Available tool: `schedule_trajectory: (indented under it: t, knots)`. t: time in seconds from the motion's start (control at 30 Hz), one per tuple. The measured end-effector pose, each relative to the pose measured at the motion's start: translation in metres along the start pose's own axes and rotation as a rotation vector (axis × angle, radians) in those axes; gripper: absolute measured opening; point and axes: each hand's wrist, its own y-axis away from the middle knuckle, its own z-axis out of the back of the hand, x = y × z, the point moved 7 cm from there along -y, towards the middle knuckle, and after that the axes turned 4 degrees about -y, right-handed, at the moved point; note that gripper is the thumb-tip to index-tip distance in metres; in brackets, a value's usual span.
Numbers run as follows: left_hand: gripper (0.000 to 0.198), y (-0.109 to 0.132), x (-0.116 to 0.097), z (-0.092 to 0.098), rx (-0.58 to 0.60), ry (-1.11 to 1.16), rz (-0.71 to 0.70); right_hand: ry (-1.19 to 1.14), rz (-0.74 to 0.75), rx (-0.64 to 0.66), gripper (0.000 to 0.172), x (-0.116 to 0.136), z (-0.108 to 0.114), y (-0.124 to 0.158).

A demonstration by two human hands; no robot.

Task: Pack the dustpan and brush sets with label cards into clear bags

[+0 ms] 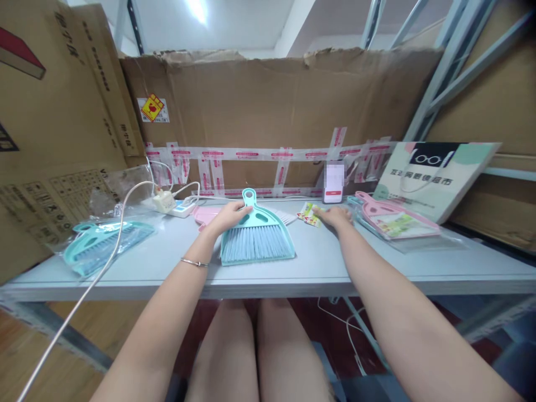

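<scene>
Along the near part of the pale grey bench (318, 268), a mint-green plastic dustpan with a blue-bristled brush nested in it (256, 243) lies with its bristles toward the front edge and its looped handle pointing away. The left hand (231, 216) grips its upper left side, thumb over the face and the other fingers mostly hidden. To the left lies a similar mint-green set in clear plastic (108, 245).

Slightly farther back, the right hand (337, 216) is loosely curled, thumb at the edge of a small yellow-green printed card (309, 214); whether it pinches the card I cannot tell. Right of it lies a pink dustpan set in clear plastic (397, 222). A pink plastic piece (204, 214) shows behind the left hand.

Beyond, a smartphone (334, 181) stands upright before a tall brown cardboard panel (259, 106).
</scene>
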Motion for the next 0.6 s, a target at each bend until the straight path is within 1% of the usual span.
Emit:
schedule_trajectory:
  t: [0.07,0.13,0.2,0.3,0.37,0.43,0.5,0.6]
  knots:
    - [0.031,0.000,0.001,-0.001,0.000,0.001,0.007,0.042,-0.125,0.037,0.071,-0.008,-0.014,-0.002]
    - [0.031,0.000,0.002,-0.001,-0.001,0.003,0.017,0.062,-0.195,0.072,0.074,-0.011,-0.023,-0.005]
    - [0.031,0.000,0.001,-0.001,-0.002,0.007,0.028,0.068,-0.230,0.102,0.064,-0.014,-0.026,-0.010]
    - [0.031,0.001,0.000,-0.001,-0.006,0.021,0.039,0.041,-0.250,0.119,0.039,-0.021,-0.024,-0.018]
    - [0.031,0.001,-0.001,0.000,-0.014,0.037,0.044,-0.015,-0.236,0.112,0.031,-0.023,-0.024,-0.022]
    - [0.031,0.001,-0.002,0.002,-0.028,0.056,0.049,-0.098,-0.199,0.086,0.031,-0.022,-0.025,-0.023]
    - [0.031,0.002,-0.002,0.004,-0.040,0.081,0.057,-0.197,-0.150,0.033,0.037,-0.019,-0.024,-0.022]
    - [0.032,0.002,0.000,0.005,-0.058,0.129,0.077,-0.343,-0.034,-0.088,0.052,-0.011,-0.016,-0.018]
